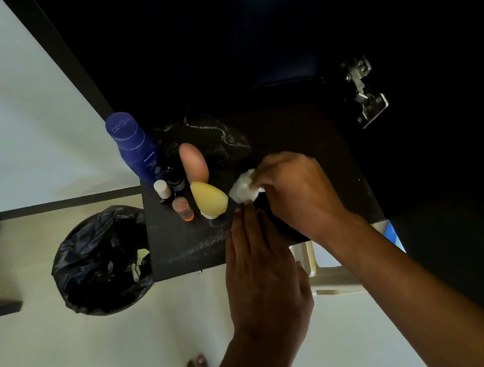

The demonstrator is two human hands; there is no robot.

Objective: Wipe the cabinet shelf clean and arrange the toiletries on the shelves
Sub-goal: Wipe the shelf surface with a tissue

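1. The cabinet [275, 37] fills the upper right, dark inside, with a hinge [363, 91] at about two o'clock from the hands
2. The shelf [305, 130] juts toward me; smears and pale streaks show on its near-left part, so by my reckoning the wiping is only partly done
3. A bin [101, 261] lined with a black bag sits on the floor at nine o'clock from the shelf edge, well below it
4. The right hand [295, 194] is closed around a white wad [243, 188], fingers pinching it down onto the shelf at mid-board
5. The left hand [261, 271] lies at six o'clock from the wad, fingers straight and together, holding nothing; whether it presses the shelf or hovers I cannot tell
6. The toiletries crowd the shelf's left edge: a blue bottle [136, 147] at eleven o'clock, a pink tube [194, 162] beside it, a yellow tube [209, 199] just beside the wad
7. Three small bottles huddle between: one white-capped [162, 189], one dark [174, 179], one orange [182, 208]
8. The risk I see: a sweep toward nine o'clock would knock the yellow tube into the little ones, and they stand near enough the edge to drop toward the bin
9. A push too hard might also shred the wad and leave bits on the board
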